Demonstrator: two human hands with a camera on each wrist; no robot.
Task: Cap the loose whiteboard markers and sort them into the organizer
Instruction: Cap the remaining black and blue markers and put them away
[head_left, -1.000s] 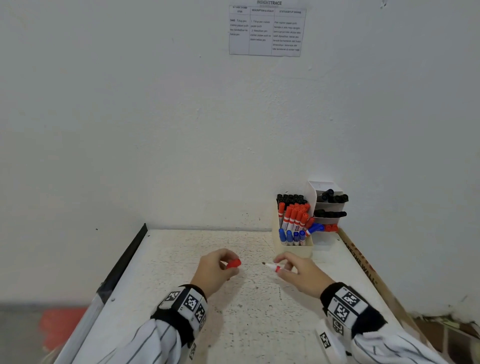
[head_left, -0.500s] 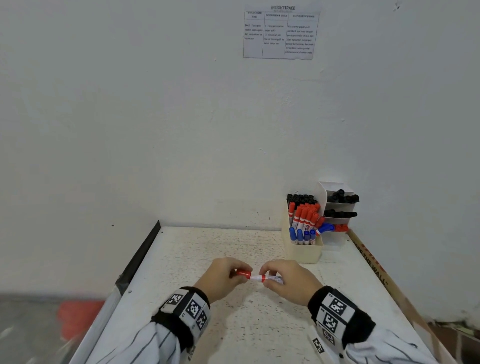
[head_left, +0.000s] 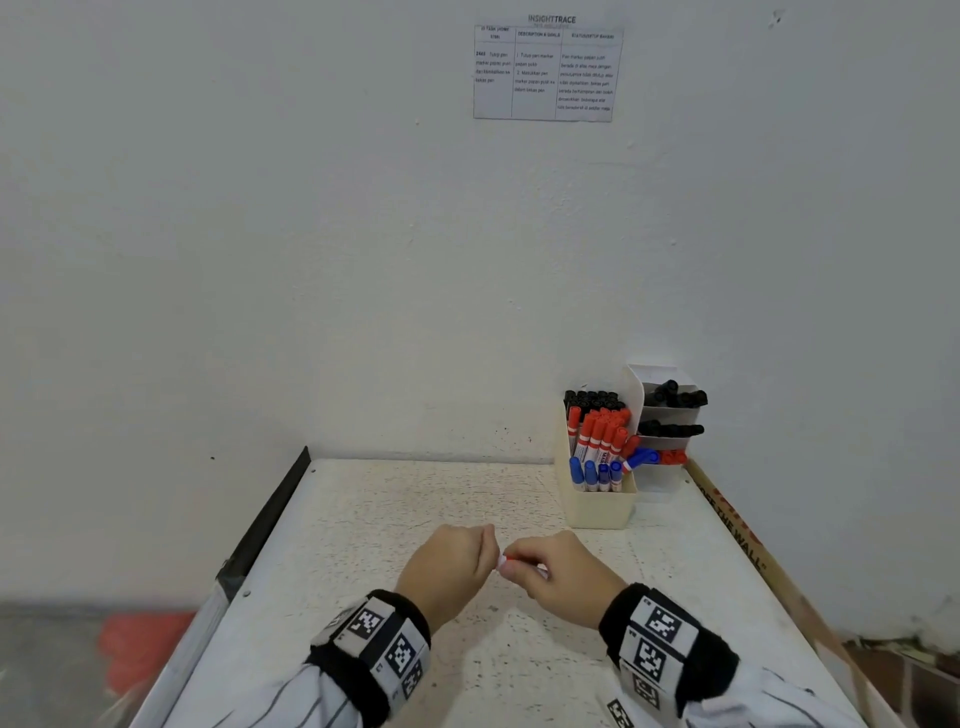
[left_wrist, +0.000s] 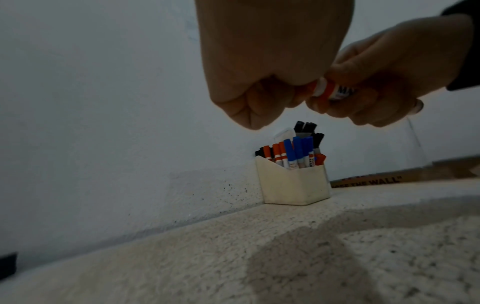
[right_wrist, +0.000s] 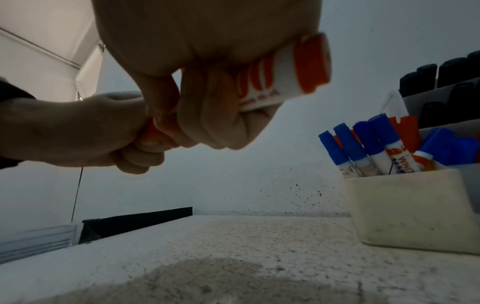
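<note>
Both hands are working together above the middle of the speckled white table (head_left: 395, 525), knuckles nearly touching. The right hand (head_left: 563, 577) is curling its fingers tight around the white barrel of a red whiteboard marker (right_wrist: 291, 76), whose orange-red end band is sticking out past the heel of the palm in the right wrist view. The left hand (head_left: 447, 564) is closing round the red cap (right_wrist: 153, 131) at the marker's other end, fingers folded into a fist over it, thumb pressing close; only a sliver of orange is showing between the two hands, so whether the cap is fully seated I cannot tell. The marker is hanging clear of the table, lying roughly level between the two grips. Off at the far right corner, against the wall, the cream organizer (head_left: 597, 506) is standing with red markers (head_left: 597, 434) and blue markers (head_left: 592, 475) upright inside it, caps up, black ones at the back. Just beside it on the right, a grey tiered rack (head_left: 667, 415) is holding black markers lying flat. A printed sheet (head_left: 545, 73) is hanging on the wall above.
</note>
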